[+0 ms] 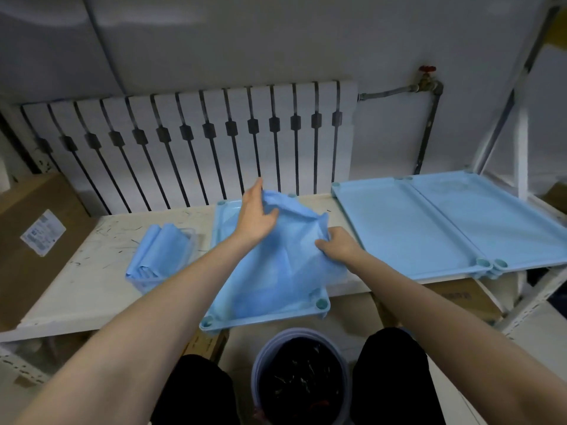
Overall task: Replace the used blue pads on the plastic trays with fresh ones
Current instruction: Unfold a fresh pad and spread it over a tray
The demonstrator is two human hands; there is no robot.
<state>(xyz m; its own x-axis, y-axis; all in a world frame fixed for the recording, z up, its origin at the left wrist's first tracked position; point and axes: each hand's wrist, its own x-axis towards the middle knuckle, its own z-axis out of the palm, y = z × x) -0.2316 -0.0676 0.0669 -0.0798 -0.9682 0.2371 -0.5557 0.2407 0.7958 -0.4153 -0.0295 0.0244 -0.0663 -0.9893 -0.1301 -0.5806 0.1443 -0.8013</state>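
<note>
Blue, thin sheet material sits between the fingers of both hands. We record the left hand pinching the raised far edge of the blue pad between thumb and fairly straight long fingers. The right hand has its fingers curled into a bunched fold at the pad's side edge. Between the two grips the pad peaks and creases. Below the fingers it drapes loosely into the centre tray, covering most of its floor. We cannot tell whether this pad is a used one or a fresh one.

Handling assessment: very light, soft, no stiffness. It will likely sag, fold on itself and catch air. We judge that it wants holding at edges or corners with both hands spread apart, not at mid-sheet. A hard pull may tear it.

Outward from the left fingers, a stack of folded pads lies in a clear container on the table. Outward from the right fingers, two more trays lie side by side, showing no pad that we can make out. Nearer us than both hands, below the table edge, stands a bucket with a dark liner.
</note>
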